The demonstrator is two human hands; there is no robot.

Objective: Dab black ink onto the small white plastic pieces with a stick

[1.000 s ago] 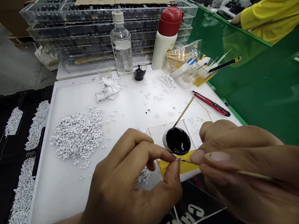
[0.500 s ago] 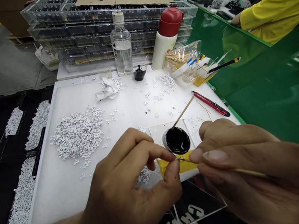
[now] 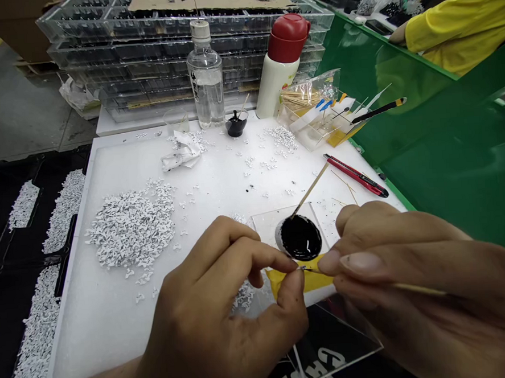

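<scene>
Between the thumb and forefinger of my left hand [image 3: 234, 304] is pinched a tiny white piece [image 3: 300, 267] with dark marks on it. My right hand [image 3: 416, 276] grips a thin wooden stick [image 3: 419, 288], and its dark tip touches or almost touches the piece. Just beyond the fingertips stands a small cup of black paint [image 3: 300, 237] with another wooden stick [image 3: 310, 190] leaning in it. The cup rests on a clear plastic plate [image 3: 263, 219] partly covered with yellow tape [image 3: 315, 279]. Small white pieces lie partly hidden behind my left hand.
A heap of small white pieces [image 3: 133, 227] lies left on the white tabletop [image 3: 98, 329]. Farther back are crumpled tissue [image 3: 182, 151], a clear bottle [image 3: 206, 80], a red-capped flask [image 3: 281, 64] and a box of sticks [image 3: 308, 114]. A red utility knife [image 3: 356, 175] lies right. A yellow sleeve [image 3: 460, 16] shows beyond the green partition [image 3: 455, 154].
Hardly anything differs. Both hands keep their place and grip, with only a very slight shift of the right fingers and stick.
</scene>
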